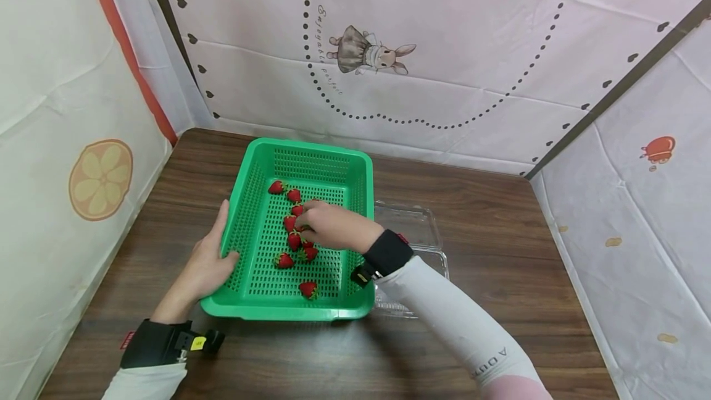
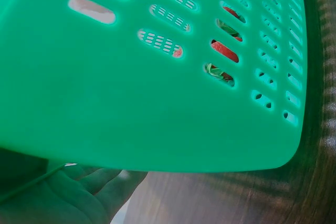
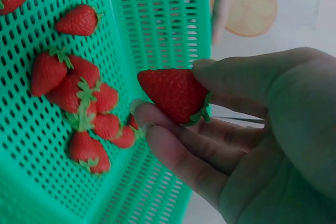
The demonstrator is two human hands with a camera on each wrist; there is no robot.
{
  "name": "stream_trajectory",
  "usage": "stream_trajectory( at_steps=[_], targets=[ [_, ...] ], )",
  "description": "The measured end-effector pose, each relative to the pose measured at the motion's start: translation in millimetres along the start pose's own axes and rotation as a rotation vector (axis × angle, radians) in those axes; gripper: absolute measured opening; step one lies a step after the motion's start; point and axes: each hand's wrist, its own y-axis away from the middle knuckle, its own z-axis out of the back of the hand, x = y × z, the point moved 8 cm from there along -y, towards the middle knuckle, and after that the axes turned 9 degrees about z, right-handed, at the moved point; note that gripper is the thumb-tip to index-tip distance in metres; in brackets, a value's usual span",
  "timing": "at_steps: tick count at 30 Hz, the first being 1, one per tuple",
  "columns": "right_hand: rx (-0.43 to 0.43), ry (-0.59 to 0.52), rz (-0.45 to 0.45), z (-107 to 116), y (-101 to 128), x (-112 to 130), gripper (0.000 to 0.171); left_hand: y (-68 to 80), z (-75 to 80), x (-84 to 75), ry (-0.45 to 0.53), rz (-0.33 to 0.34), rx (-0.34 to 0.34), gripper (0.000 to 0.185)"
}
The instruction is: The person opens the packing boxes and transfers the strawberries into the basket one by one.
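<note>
A green plastic basket (image 1: 289,312) with slotted walls and floor sits on the table. Several strawberries (image 1: 284,260) lie loosely across its floor, most of them clustered near the middle. My left hand (image 1: 205,264) holds the basket's left side, thumb over the rim and fingers along the outside; the left wrist view has its fingers (image 2: 113,187) below the rim. Over the basket, my right hand (image 1: 336,226) pinches one strawberry (image 3: 176,93) between thumb and fingers. The right wrist view shows that berry raised above the others, its green leaves toward the palm.
To the basket's right lies a clear plastic container (image 1: 408,224), partly covered by my right forearm. The brown wooden table (image 1: 500,264) is bounded by printed white cloth (image 1: 472,36) at the back and both sides.
</note>
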Motion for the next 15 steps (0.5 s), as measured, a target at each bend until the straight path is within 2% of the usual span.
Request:
stream_trajectory(
  at_steps=[7, 10, 15],
  targets=[
    [0.075, -0.034, -0.002, -18, -28, -5, 0.010, 0.2, -0.6, -0.2, 0.001, -0.001, -0.001, 0.098],
    [0.077, -0.051, -0.011, -26, -40, -10, 0.022, 0.8, 0.0, -0.2, -0.006, 0.003, -0.005, 0.098],
    [0.093, -0.053, -0.077, -40, -54, -21, 0.039, 0.4, 0.3, -0.9, -0.016, 0.001, -0.011, 0.098]
  ],
)
